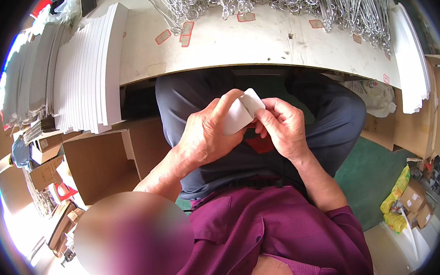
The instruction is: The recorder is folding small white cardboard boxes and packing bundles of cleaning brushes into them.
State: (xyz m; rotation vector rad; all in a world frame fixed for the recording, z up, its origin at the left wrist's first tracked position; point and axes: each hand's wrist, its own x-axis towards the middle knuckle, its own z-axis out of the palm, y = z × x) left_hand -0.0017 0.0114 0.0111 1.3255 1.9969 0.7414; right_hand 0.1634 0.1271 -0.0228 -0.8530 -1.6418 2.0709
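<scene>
We've a small white rectangular card box (237, 119) over our dark-trousered lap (191, 102), just off the off-white worktable's (211, 52) near edge, long axis lower L to upper R. Our L hand (206, 134) grips its body; our R hand (286, 128), nearer the rounded white flap (252, 100), pinches its R edge btwn thumb & fingertips.

In front of me runs a pale, scuffed worktop (216, 51), its front edge curving across my view. A green floor (371, 180) shows to my right; strong white light (20, 230) glares along my left.
</scene>
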